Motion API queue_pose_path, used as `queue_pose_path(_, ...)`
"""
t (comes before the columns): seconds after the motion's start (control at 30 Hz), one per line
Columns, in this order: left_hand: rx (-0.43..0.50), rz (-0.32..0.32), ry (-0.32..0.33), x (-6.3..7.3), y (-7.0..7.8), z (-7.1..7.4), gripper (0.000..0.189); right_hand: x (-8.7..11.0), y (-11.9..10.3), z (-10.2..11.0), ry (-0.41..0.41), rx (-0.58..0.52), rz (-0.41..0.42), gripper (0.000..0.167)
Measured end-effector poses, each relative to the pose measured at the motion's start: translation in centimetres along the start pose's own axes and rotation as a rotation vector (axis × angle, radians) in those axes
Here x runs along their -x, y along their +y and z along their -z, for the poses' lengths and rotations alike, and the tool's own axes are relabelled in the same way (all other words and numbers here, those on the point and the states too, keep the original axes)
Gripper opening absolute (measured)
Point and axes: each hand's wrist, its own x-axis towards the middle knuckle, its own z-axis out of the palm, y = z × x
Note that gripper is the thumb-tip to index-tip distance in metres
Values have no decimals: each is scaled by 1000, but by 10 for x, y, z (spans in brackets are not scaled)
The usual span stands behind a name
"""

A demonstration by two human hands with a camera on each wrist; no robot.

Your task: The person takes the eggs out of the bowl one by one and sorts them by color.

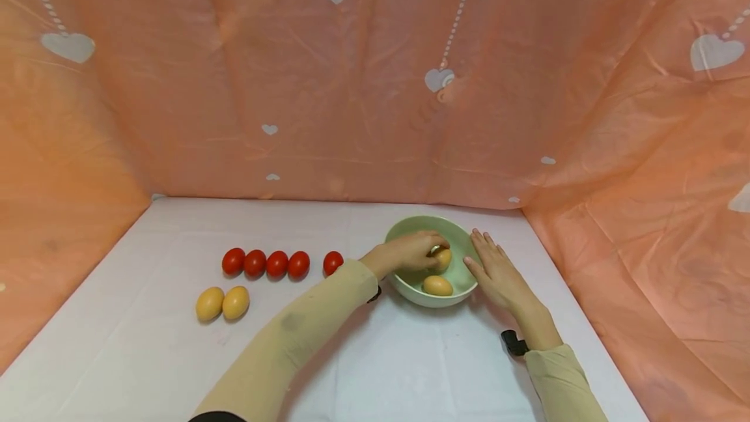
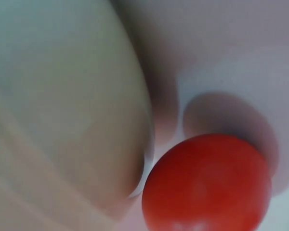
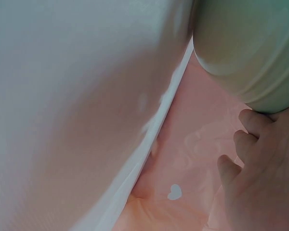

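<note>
My left hand [image 1: 410, 253] reaches over the left rim of a pale green bowl [image 1: 433, 301] and grips a yellow egg [image 1: 444, 259] inside it. Nearer to me in the same bowl lies a second yellow egg [image 1: 437, 285]. With straight fingers, my right hand [image 1: 498, 275] rests against the bowl's right side; its fingers [image 3: 255, 122] show beside the bowl [image 3: 245, 57] in the right wrist view. Just left of the bowl and close to my left wrist sits a red egg [image 1: 333, 262], large in the left wrist view.
Several red eggs [image 1: 266, 264] stand in a row on the white tabletop [image 1: 387, 357], left of the single one. In front of them, two yellow eggs [image 1: 222, 304] lie side by side. An orange cloth with white hearts [image 1: 363, 168] hangs behind and along both sides.
</note>
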Motion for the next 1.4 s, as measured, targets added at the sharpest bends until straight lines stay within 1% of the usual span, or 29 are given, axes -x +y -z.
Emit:
queue_pose_path(0.2,-2,-4,55,9,3,3,44,1,2,0,1,0,-1,69)
queue_pose_path(0.4,27,-19,110,19,4,2,45,4,3,-1,4,-12,1,69)
queue_pose_path(0.53,57,-30,167,26,5,1,44,5,3,-2,3,-18,0,69)
queue_pose_path(0.87,182,-59,256,45,10,2,45,5,1,-2,-5,-17,-2,69)
queue_pose_path(1.03,235,-68,333,53,11,4,45,3,1,-1,4,-7,8,69)
queue_pose_path(1.13,256,-78,391,60,12,6,44,2,1,-1,7,-2,10,69)
queue_pose_path(1.4,304,-70,510,82,7,9,43,2,1,-1,6,-8,12,70)
